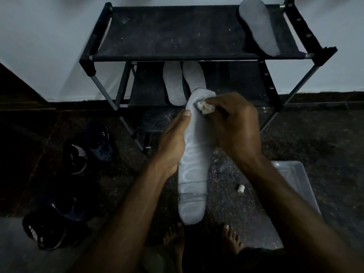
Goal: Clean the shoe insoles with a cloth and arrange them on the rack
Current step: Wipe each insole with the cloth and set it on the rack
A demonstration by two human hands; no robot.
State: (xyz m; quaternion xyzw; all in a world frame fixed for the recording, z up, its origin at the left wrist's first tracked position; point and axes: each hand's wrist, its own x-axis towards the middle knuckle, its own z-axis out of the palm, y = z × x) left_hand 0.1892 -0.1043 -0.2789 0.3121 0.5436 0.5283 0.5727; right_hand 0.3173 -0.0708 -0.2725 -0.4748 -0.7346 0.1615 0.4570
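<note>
While I stood at the rack, these were the hazards as I judged them, biggest thing first.

Rack (197, 54): it stood against the wall, just beyond my hands; a long swipe could have knocked my knuckles into its front rail.

Insole in hand (194, 164): it hung upright in front of me, toe end up near the middle shelf. Held along one edge only, it could have bent or twisted away under the rubbing.

Insoles on the rack: one lay on the top shelf (258, 26), jutting past the front edge, so a bump to the frame might have tipped it off. Two more (177, 83) sat side by side on the middle shelf.

Left hand (173, 142): my fingers were wrapped round the insole's left edge, thumb pressed on its face.

Right hand (234, 123): it was curled tight on the cloth.

Cloth (204, 107): bunched small and pressed to the toe end, it could have slipped from my fingers.
</note>
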